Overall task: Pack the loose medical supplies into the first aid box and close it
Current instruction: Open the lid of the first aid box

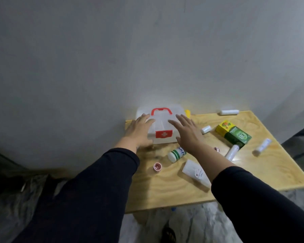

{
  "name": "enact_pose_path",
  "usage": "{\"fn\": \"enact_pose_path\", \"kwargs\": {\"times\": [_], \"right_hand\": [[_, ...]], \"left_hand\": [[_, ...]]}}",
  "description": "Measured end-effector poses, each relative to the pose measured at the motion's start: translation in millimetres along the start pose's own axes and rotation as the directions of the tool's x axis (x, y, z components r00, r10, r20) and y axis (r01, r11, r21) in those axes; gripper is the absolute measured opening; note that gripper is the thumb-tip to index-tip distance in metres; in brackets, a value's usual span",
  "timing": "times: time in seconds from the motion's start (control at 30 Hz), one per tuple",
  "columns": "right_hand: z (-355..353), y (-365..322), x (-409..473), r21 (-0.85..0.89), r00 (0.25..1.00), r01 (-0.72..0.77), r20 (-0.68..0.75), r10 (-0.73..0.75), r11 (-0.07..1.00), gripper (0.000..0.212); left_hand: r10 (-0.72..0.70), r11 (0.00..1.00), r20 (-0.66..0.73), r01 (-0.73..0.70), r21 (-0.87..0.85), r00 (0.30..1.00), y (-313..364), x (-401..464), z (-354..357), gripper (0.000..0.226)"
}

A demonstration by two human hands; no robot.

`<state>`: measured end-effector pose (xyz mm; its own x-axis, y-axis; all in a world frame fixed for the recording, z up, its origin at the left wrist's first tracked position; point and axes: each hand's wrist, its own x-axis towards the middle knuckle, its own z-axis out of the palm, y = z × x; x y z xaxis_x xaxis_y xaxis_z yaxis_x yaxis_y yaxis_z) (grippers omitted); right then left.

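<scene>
On the table, box shut, white cross facing the person; left hand and right hand spread flat, holding nothing; "10" on green carton.

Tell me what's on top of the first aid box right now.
The left hand lies on the first aid box lid; the right hand is spread over its right side, contact unclear. The red handle shows on the lid. The lid is shut, so its contents cannot be seen.

One first aid box. Four white rolls. Two small red-lidded jars. One green-banded bottle. One white tube. Two cartons, yellow and green.
</scene>
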<state>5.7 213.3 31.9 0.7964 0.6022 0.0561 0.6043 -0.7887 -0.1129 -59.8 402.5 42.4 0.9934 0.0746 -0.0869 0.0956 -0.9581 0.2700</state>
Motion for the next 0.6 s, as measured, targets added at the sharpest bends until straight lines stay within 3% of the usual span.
{"fn": "enact_pose_path", "kwargs": {"times": [0.2,0.33,0.6], "right_hand": [[39.3,19.1,25.3,-0.134,0.977,0.189,-0.070,-0.199,0.973,0.086],[56.7,24.3,32.6,-0.208,0.966,0.194,-0.132,-0.224,0.959,0.086],[61.5,22.0,35.4,-0.238,0.960,0.204,-0.141,-0.241,0.950,0.077]], "left_hand": [[0.019,0.995,-0.054,-0.014,0.101,0.998,-7.0,27.2,25.0,0.101],[0.008,0.988,-0.147,0.015,0.152,0.989,-9.6,33.1,40.5,0.096],[0.026,0.991,-0.144,-0.007,0.136,0.989,-13.7,34.2,37.4,0.087]]}}
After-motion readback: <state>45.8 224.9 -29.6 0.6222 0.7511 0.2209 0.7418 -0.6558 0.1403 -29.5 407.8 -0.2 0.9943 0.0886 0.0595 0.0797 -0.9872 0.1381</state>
